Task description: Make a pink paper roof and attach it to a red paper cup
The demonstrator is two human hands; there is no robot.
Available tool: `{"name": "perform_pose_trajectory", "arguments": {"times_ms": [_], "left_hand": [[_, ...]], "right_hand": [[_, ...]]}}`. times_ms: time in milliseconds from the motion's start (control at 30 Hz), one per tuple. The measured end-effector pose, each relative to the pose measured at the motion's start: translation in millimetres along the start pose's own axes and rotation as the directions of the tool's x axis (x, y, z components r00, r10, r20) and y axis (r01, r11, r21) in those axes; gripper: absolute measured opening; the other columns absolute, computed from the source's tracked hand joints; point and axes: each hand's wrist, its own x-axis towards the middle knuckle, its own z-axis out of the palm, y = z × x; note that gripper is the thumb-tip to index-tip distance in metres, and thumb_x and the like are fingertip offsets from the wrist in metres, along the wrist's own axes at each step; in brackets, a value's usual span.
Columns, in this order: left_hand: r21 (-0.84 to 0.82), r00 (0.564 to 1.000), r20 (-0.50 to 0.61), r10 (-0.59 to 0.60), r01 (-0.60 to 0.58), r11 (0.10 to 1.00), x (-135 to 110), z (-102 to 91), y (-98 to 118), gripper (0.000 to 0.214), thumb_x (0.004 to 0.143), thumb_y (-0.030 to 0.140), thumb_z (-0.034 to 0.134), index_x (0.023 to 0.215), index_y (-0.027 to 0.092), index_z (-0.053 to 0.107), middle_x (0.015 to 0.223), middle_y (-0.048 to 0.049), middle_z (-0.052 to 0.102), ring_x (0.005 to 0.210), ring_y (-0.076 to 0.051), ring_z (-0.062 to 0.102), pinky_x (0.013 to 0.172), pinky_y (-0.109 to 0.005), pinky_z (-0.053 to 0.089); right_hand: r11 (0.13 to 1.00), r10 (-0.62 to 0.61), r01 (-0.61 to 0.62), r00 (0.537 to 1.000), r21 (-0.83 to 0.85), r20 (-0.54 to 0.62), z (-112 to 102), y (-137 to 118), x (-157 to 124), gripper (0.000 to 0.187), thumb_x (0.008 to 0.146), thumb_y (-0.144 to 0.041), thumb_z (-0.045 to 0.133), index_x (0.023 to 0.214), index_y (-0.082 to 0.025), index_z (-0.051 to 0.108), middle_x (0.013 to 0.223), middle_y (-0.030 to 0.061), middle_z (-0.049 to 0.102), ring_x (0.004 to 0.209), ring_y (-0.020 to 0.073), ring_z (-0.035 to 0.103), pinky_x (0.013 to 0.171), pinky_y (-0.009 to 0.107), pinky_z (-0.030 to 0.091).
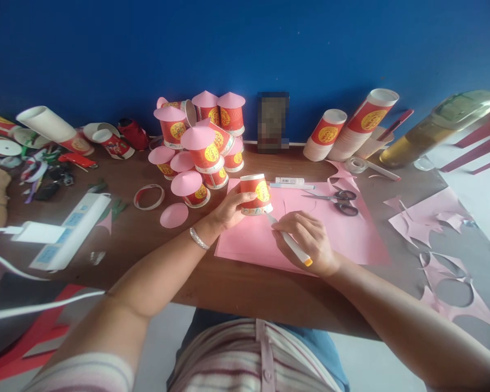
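Observation:
My left hand (233, 208) grips a red paper cup (251, 189) with a yellow emblem, its narrower end up and a patterned band round its lower edge. In my right hand (304, 239) is a utility knife (296, 249) with a white handle and yellow end. Its blade points at the cup's lower edge; whether it touches cannot be told. Pink paper sheets (253, 245) lie beneath both hands. Scissors (345, 202) with dark handles rest on the pink paper, near a glue stick (289, 181). Left of the cup stand several red cups with pink cone tops (200, 144).
Stacked paper cups (365, 120) and a large bottle (436, 130) stand at the back right, near a tape roll (356, 165). Pink paper scraps (449, 288) lie on the right. At left are a power strip (79, 223) with a white cable, a ring (148, 197) and clutter.

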Motion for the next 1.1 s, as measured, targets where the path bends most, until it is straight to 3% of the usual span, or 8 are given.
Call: {"name": "perform_pose_trajectory", "arguments": {"times_ms": [767, 1100], "left_hand": [[-0.016, 0.999, 0.039, -0.001, 0.002, 1.0, 1.4, -2.6, -1.4, 0.036, 0.083, 0.032, 0.072, 0.116, 0.019, 0.068, 0.107, -0.0092, 0.074, 0.106, -0.028, 0.069, 0.09, -0.041, 0.054], [0.006, 1.0, -0.011, -0.018, 0.018, 1.0, -0.3, -1.9, -1.5, 0.04, 0.082, 0.032, 0.074, 0.12, 0.019, 0.067, 0.112, -0.0101, 0.074, 0.105, -0.028, 0.069, 0.084, -0.038, 0.056]], "right_hand": [[0.999, -0.012, 0.013, 0.999, -0.032, 0.036, 1.5, 0.8, -1.3, 0.019, 0.091, -0.006, 0.062, 0.103, -0.02, 0.058, 0.076, 0.002, 0.066, 0.066, 0.0169, 0.063, 0.064, 0.032, 0.055], [1.0, 0.0, 0.001, 1.0, -0.017, 0.026, 2.6, -1.1, -0.3, 0.018, 0.091, -0.006, 0.063, 0.102, -0.021, 0.06, 0.075, 0.0004, 0.065, 0.065, 0.0162, 0.063, 0.066, 0.032, 0.056]]}}
